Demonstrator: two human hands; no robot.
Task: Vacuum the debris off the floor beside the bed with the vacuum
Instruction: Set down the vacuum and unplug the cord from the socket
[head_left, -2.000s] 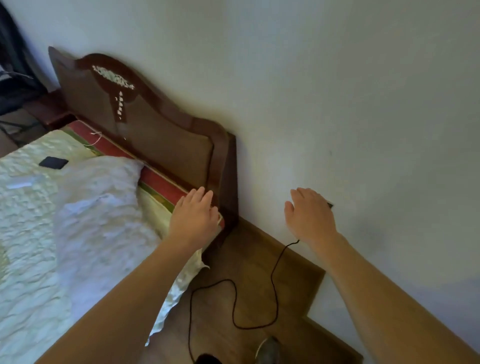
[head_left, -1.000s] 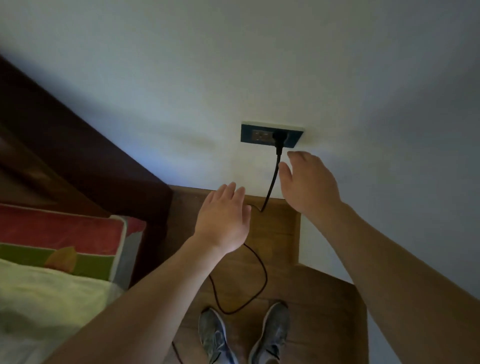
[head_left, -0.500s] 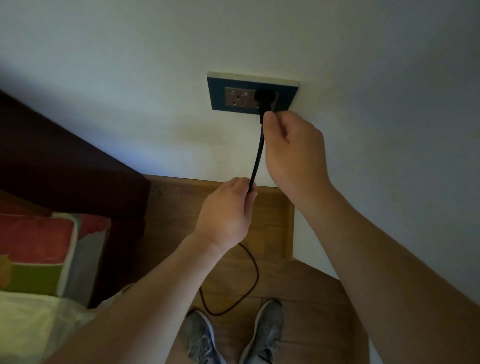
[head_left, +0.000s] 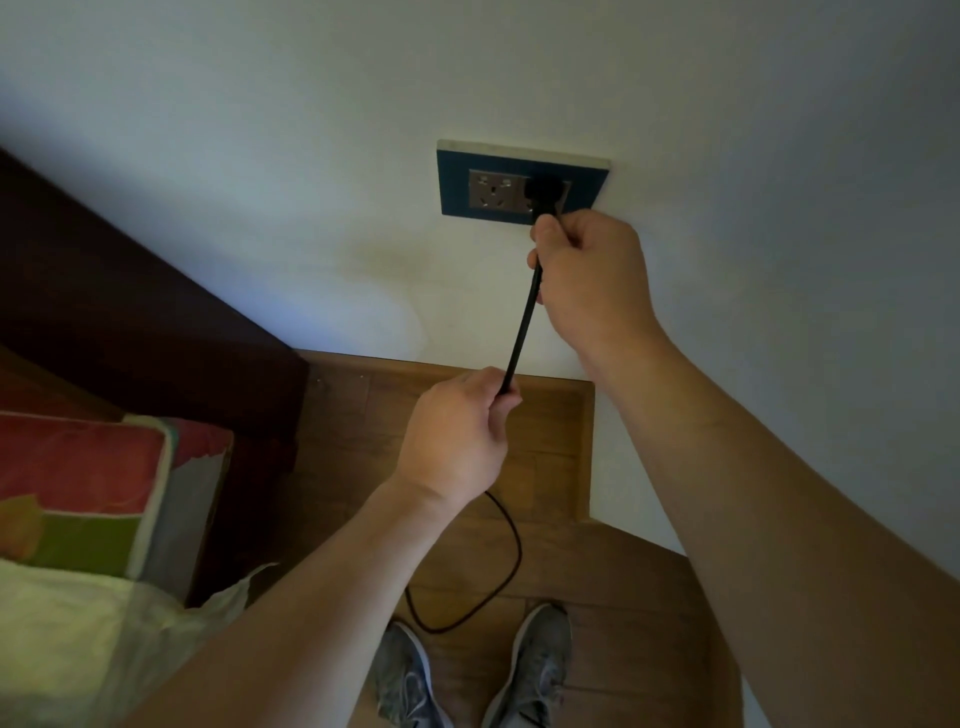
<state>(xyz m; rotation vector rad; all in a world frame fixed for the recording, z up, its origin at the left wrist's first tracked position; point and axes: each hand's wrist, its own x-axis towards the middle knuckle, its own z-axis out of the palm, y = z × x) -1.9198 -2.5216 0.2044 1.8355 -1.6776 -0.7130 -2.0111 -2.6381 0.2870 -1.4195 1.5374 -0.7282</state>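
A black power cord (head_left: 519, 343) runs taut from a black plug (head_left: 543, 195) seated in the right side of a blue-framed wall outlet (head_left: 457, 182). My right hand (head_left: 587, 275) is closed around the cord just below the plug. My left hand (head_left: 457, 436) grips the same cord lower down. Below it the cord loops over the wooden floor (head_left: 550, 452) toward my feet. The vacuum itself is out of view.
The bed's dark wooden headboard (head_left: 130, 312) and a red-green mattress corner (head_left: 104, 493) with pale bedding (head_left: 67, 639) fill the left. My grey shoes (head_left: 535, 670) stand on the floor strip between bed and white wall (head_left: 779, 260).
Both hands came off the bed and wall, and the view dropped to the outlet. They closed on the cord and now hold it, right hand just under the plug.
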